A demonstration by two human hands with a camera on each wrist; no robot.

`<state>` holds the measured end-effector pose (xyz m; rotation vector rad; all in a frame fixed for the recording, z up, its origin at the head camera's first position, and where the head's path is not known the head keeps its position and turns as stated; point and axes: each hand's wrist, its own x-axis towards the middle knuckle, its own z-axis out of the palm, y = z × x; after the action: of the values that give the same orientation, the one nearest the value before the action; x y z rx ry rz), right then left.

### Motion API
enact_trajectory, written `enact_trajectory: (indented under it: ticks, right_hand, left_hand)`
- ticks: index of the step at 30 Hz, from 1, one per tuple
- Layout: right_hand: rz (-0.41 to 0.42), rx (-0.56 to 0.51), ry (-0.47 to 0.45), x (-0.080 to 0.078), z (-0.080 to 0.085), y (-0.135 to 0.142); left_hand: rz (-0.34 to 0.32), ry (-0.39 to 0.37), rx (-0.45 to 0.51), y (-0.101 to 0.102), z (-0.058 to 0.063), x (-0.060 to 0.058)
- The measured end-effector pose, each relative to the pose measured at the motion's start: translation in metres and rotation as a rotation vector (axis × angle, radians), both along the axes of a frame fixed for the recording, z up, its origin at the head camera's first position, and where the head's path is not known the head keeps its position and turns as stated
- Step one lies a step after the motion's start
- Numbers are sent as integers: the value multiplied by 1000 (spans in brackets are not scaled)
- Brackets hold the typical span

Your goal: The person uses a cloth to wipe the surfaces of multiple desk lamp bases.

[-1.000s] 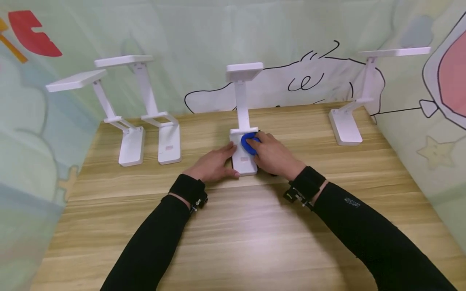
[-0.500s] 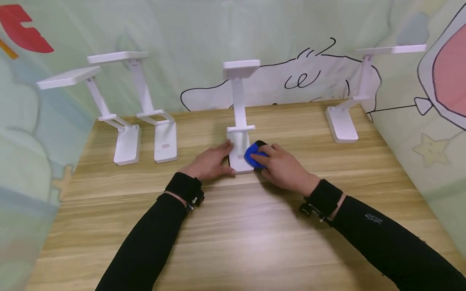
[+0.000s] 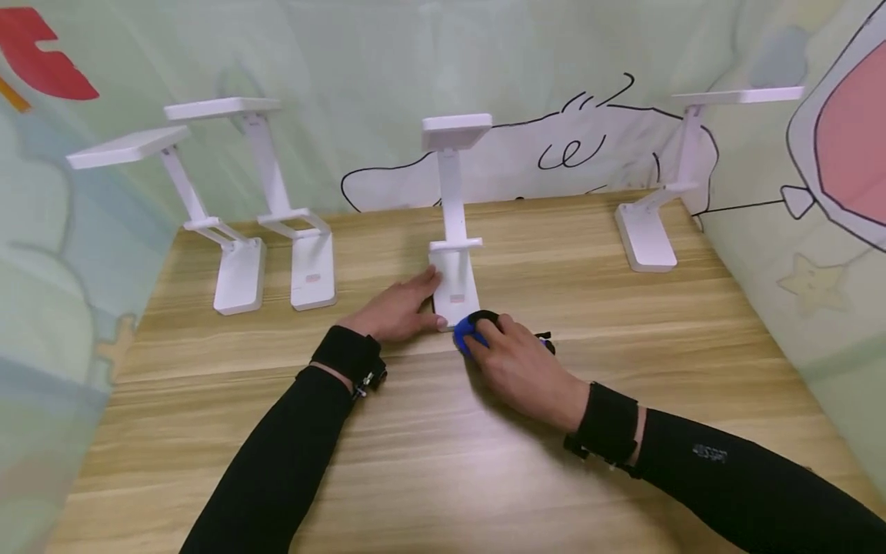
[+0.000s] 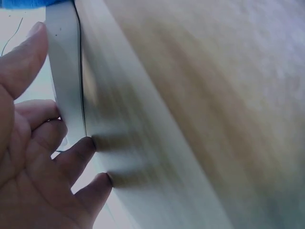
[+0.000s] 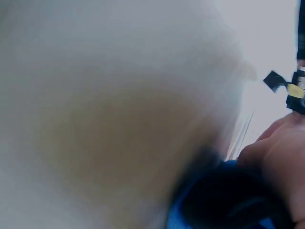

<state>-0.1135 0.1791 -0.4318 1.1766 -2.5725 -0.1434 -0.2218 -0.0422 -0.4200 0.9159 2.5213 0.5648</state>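
Observation:
A white folding desk lamp (image 3: pixel 454 285) stands upright near the back edge. My left hand (image 3: pixel 394 314) rests along the left side of its base, index finger toward the back and thumb by the front corner. In the left wrist view the fingertips press against the base's side wall (image 4: pixel 66 71). My right hand (image 3: pixel 529 373) grips a rounded blue-and-black pad (image 3: pixel 465 335) at the base's front right corner. The right wrist view is blurred; the pad's dark part (image 5: pixel 233 195) and blue rim show at its bottom.
Two more white lamps stand to the left, one far left (image 3: pixel 239 281) and one nearer (image 3: pixel 313 269). A fourth lamp (image 3: pixel 647 238) is at the back right. All sit on a wood-grain table (image 3: pixel 443 462), with a printed cloth backdrop (image 3: pixel 332 69) behind it.
My right hand has moved the pad from the back of the lamp base down its right side to the front edge. My left hand stays at the base's left side.

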Motion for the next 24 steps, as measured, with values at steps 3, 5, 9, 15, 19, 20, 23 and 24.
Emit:
enact_trajectory:
  ticks: [3,5,9,15,19,20,23,24]
  right_hand:
    - [6,76,55,-3,2,-18]
    - [12,138,94,-5,3,-29]
    - [-19,185,98,-5,7,-32]
    - [-37,131,-23,-9,10,3]
    - [-45,67,-66,-19,11,31]
    - [-56,44,-58,-23,11,38]
    - [-120,-65,-41,-34,14,50]
    - [-139,-104,-44,-36,16,50]
  left_hand:
    - [-6,11,-6,-3,0,-1]
    - [-13,12,-5,-4,0,-2]
    - [-11,12,-5,-5,1,-2]
    - [-5,-23,-10,0,3,-3]
    - [2,-30,-29,1,2,-3]
    - [5,-31,-30,1,2,-3]
    - [13,-38,-22,2,3,-2]
    - [14,-38,-18,2,3,-2]
